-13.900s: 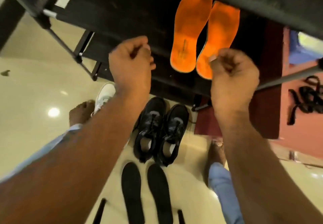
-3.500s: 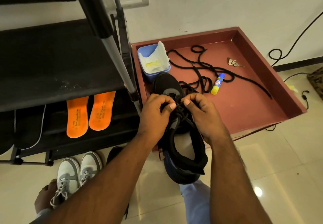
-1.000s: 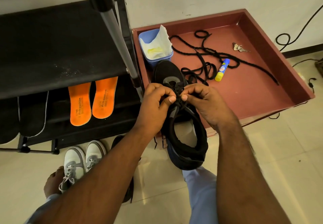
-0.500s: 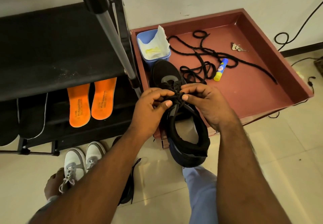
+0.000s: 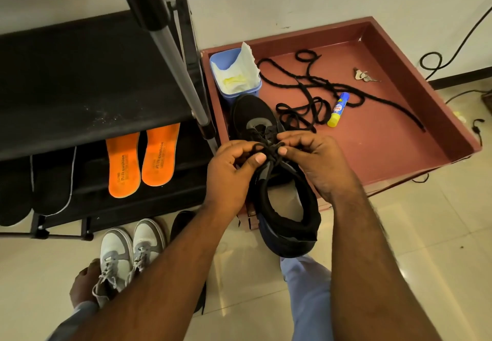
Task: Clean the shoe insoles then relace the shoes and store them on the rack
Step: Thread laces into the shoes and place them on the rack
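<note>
A black sneaker lies toe away from me, its toe resting on the red tray's edge and its heel over my knee. My left hand and my right hand meet above its tongue, each pinching a strand of the black lace threaded through the eyelets. A loose black lace lies coiled in the red tray. Two orange insoles lie on the lower shelf of the black shoe rack, with dark insoles to their left.
A pair of white and grey sneakers stands on the tiled floor below the rack, beside my bare foot. The tray also holds a blue tub with a white cloth, a yellow glue stick and keys. Cables trail at the right wall.
My hands stay on the lace above the tongue; the fingers have shifted slightly and a small loop of lace now shows between the thumbs. The shoe has not moved.
</note>
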Demonstrator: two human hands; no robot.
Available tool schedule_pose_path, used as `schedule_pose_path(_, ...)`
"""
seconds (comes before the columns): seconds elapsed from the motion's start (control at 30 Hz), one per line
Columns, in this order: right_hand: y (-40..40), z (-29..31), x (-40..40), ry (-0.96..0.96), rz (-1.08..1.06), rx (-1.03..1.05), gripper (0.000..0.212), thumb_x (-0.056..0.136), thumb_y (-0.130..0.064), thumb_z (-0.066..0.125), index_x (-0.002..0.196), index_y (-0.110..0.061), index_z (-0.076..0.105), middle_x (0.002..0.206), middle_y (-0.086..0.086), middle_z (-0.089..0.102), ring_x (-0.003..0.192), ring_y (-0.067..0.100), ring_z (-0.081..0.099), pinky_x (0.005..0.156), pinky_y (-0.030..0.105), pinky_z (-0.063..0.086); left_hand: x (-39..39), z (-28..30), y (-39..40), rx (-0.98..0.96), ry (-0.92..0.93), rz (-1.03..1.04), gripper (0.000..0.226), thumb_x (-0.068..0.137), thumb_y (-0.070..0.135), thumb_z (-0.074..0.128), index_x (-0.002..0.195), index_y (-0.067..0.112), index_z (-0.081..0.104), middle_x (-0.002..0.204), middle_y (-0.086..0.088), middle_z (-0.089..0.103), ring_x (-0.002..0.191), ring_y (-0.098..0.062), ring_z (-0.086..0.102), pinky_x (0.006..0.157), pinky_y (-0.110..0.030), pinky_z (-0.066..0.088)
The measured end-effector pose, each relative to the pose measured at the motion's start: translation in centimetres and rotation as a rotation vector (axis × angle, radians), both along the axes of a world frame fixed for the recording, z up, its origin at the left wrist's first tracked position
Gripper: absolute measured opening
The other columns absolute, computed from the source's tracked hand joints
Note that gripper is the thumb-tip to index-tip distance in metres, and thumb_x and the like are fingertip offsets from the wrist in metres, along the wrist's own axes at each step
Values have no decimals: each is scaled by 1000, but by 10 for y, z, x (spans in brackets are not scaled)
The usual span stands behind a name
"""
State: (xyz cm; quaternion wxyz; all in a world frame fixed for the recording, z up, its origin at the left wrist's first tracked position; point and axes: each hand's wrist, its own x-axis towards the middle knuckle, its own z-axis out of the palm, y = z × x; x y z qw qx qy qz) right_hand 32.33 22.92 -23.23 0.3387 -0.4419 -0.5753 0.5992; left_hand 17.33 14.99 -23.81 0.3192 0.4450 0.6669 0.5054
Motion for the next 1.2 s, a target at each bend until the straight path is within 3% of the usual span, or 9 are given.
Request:
schedule_pose_path(0.1, 1, -2, -3, -57, -18, 14, 13, 87, -2, 63, 84, -13, 70, 109, -3, 67, 103, 10, 63, 88, 24, 51, 3, -1, 4, 28, -15, 96, 16, 85, 2, 71, 97, 13, 74, 101, -4, 68, 95, 0, 62, 83, -8, 46)
schedule_pose_path(0.27, 1, -7, -3, -58, -55, -30, 20, 93, -6, 56, 86, -24, 65, 109, -6, 68, 102, 9, 64, 86, 28, 53, 12, -7, 3, 25, 45, 205, 15, 93, 9, 63, 91, 23, 66, 96, 1, 67, 92, -5, 62, 80, -10, 48)
schedule_pose_path(0.47, 0, -3, 0, 33, 3, -61, 21, 82, -3, 69, 98, -17, 72, 105, 3, 71, 101, 14, 66, 83, 24, 53, 9, -4, 1, 23, 39, 151, 14, 90, 8, 67, 101, 17, 69, 104, 2, 63, 95, 8, 58, 83, -5, 44)
schedule_pose_path(0.63, 0, -2, -7, 3, -66, 12, 13, 82, -1, 69, 81, -14, 73, 104, 0, 70, 100, 13, 65, 88, 27, 52, 9, -3, 3, 68, -41, 180, 22, 85, 1, 72, 100, 17, 73, 99, 4, 68, 95, 2, 63, 86, -11, 48)
schedule_pose_path(0.77, 0, -6, -9, 22, -180, -22, 22, 81, 2, 68, 74, -18, 73, 97, 2, 71, 95, 16, 67, 85, 30, 54, 16, -6, 2, 52, 8, 256, 19, 90, 4, 66, 94, 23, 68, 97, 4, 67, 91, 6, 61, 82, -7, 47)
schedule_pose_path(1.03, 3, -10, -7, 57, -202, -63, 22, 81, 5, 67, 76, -15, 75, 96, 7, 70, 91, 19, 68, 76, 26, 54, 16, -10, 1, 41, 149, 264, 14, 94, 7, 60, 93, 20, 62, 94, 2, 64, 88, 0, 58, 77, -3, 43)
schedule_pose_path(1.2, 2, -11, -11, -8, -248, -7, 21, 81, 2, 68, 77, -17, 76, 95, 7, 70, 90, 18, 68, 78, 27, 55, 15, -9, 1, 5, 150, 333, 10, 94, 10, 61, 92, 20, 62, 93, 2, 64, 86, -7, 59, 72, -5, 44)
